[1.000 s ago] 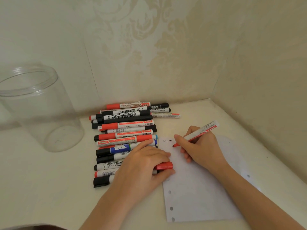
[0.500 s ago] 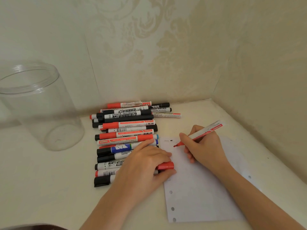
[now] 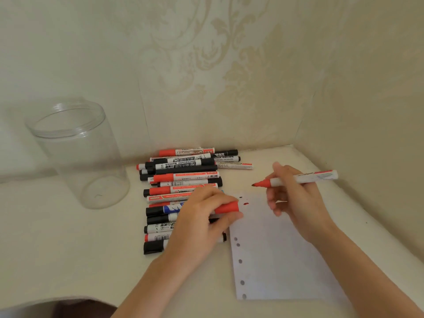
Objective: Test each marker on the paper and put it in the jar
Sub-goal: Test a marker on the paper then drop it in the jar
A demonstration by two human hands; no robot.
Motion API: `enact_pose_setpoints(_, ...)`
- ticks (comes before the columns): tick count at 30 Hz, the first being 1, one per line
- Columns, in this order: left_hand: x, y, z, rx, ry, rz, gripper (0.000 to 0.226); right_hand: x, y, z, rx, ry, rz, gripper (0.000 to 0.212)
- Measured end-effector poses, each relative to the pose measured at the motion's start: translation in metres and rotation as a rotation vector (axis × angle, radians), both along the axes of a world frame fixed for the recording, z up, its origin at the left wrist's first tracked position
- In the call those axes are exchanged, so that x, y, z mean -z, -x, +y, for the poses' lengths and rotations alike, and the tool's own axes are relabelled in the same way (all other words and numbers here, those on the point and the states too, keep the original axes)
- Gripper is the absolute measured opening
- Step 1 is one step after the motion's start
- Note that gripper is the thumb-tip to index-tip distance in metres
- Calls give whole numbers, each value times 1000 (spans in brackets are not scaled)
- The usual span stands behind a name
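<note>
My right hand (image 3: 296,198) grips an uncapped red marker (image 3: 302,179), held level above the paper with its tip pointing left. The white punched paper (image 3: 275,253) lies on the table and carries a few small ink marks near its top left corner, one of them red. My left hand (image 3: 202,223) holds the marker's red cap (image 3: 227,207) at the paper's left edge, over the marker pile. A clear empty jar (image 3: 78,154) stands upright at the left. Several red, black and blue markers (image 3: 183,177) lie in a row between jar and paper.
Patterned walls meet in a corner close behind the markers and along the right side. The cream table surface (image 3: 68,244) spreads out in front of the jar. A dark shape sits at the bottom left edge of view.
My right hand lifted the marker tip off the paper and swung it up and right to lie level. A red mark now shows on the paper. The left hand stayed with the cap.
</note>
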State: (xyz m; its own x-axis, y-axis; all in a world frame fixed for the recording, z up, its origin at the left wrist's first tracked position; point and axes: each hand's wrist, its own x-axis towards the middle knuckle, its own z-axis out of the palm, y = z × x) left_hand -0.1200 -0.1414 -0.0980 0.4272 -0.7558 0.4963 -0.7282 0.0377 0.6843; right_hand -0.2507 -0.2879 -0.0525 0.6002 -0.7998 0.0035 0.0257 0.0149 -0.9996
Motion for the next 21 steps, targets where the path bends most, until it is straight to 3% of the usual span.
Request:
enact_pose_setpoints(8, -30, 1, 20, -62, 49, 373, 25, -28, 2, 40, -91, -92, -25, 34)
enact_pose_setpoints(21, -58, 16, 55, 20, 119, 268, 27, -37, 1, 87, -139, -34, 1, 34)
